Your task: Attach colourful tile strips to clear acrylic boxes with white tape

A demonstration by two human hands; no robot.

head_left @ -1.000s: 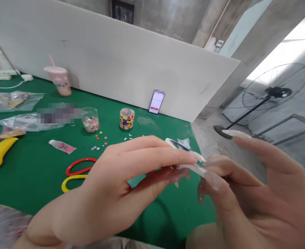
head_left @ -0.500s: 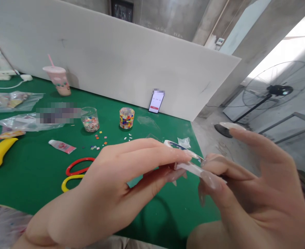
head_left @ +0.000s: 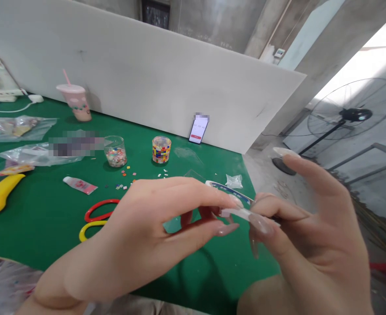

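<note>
My right hand [head_left: 297,227] pinches a narrow white strip [head_left: 243,213] between thumb and bent finger, with its index finger raised clear. Behind the strip is a curved, white-edged item with a blue pattern [head_left: 230,191], which the fingers partly cover; its kind I cannot make out. Reaching in from the left, my left hand [head_left: 166,227] has its index fingertip against the strip's left end. Its thumb tip sits just below, slightly apart, while the other fingers curl behind.
On the green table [head_left: 55,232] are scissors [head_left: 101,212], a yellow-handled tool [head_left: 1,194], a small tube [head_left: 80,185], a glass of chips [head_left: 116,157], a mosaic-covered glass [head_left: 161,151] and loose tiles. A pink cup [head_left: 76,103] and phone [head_left: 198,130] stand by the white panel [head_left: 147,83].
My left thumb has lowered away from the strip's end. My right hand, with the strip, has shifted slightly left, and its raised finger has moved left too.
</note>
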